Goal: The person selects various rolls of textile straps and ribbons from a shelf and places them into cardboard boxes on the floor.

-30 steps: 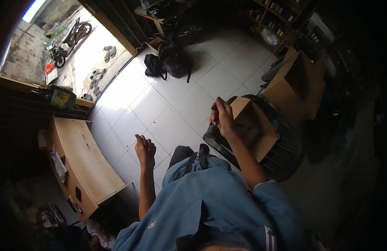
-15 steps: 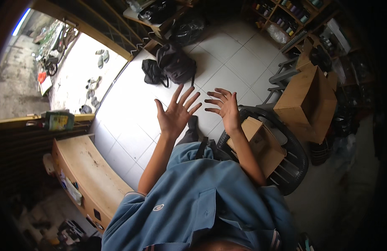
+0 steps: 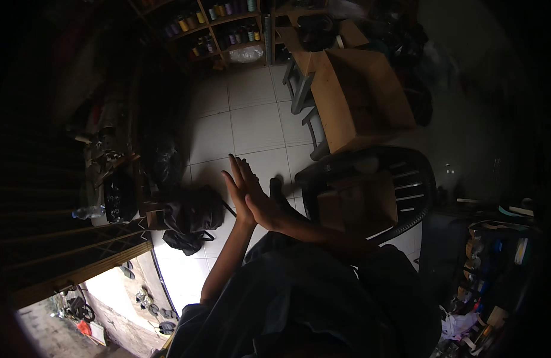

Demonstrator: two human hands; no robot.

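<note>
My left hand [image 3: 240, 206] and my right hand [image 3: 263, 209] meet in front of my body, palms against each other. The fingers of both are stretched out and point away from me, and no object shows between them. Part of the left palm is covered by the right hand. Nearest to the right forearm is a dark plastic chair [image 3: 427, 170], with an open cardboard box [image 3: 380, 200] on its seat. To the left of my hands, black bags [image 3: 195, 212] lie on the floor.
Pale floor tiles [image 3: 257, 128] stretch ahead. A larger open cardboard box [image 3: 326, 107] rests by a grey stool [image 3: 302, 92] at the right. Shelves with thread spools [image 3: 234, 39] stand at the far side. A bright doorway with sandals [image 3: 145, 298] lies at lower left. Cluttered shelving [image 3: 472, 262] is at right.
My hands were apart with fingers spread; now their palms are together. The view has swung to the right, so the doorway sits lower left and the scene looks darker.
</note>
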